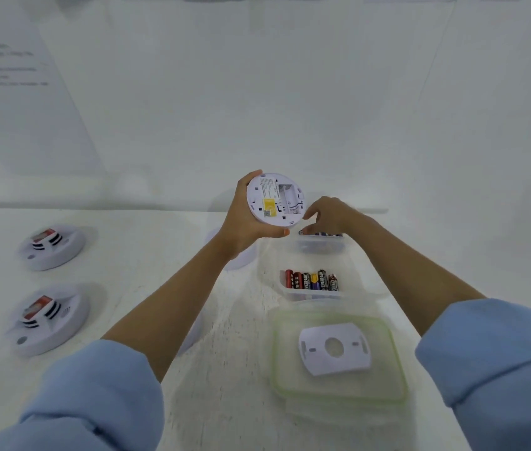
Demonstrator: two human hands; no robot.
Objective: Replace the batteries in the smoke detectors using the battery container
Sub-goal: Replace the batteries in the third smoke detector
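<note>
Listing from the fingers outward, as I read the feed.

1. Left hand (241, 222): fingers and thumb wrapped round the rim of a round white plastic smoke detector (273, 198). It is held clear of the white table (160, 255), back towards me, with the battery bay open and apparently empty.
2. Right hand (332, 213): fingers (309, 218) curled downward just beside the detector's right edge. I cannot tell whether they pinch a cell or hold nothing.
3. Clear rectangular plastic battery container (350, 258): under the right hand. It holds dark cells (322, 234) at the far end and a row of red, black and purple cylindrical batteries (311, 280) in the near part.
4. Clear lid with green seal (290, 385): nearest me, carrying a flat white plastic mounting plate (334, 348).
5. Two more white detectors (52, 247) (49, 320): well to the left, on the table.

Hazards, my judgement:
- With two groups of cells in one container, a spent cell could be taken for a fresh one.
- A cell could be seated the wrong way round, since I cannot make out any polarity marks in the bay.
- The one-handed rim grip could slip while a cell is pressed in.
- A sleeve could knock the plate off the lid.
</note>
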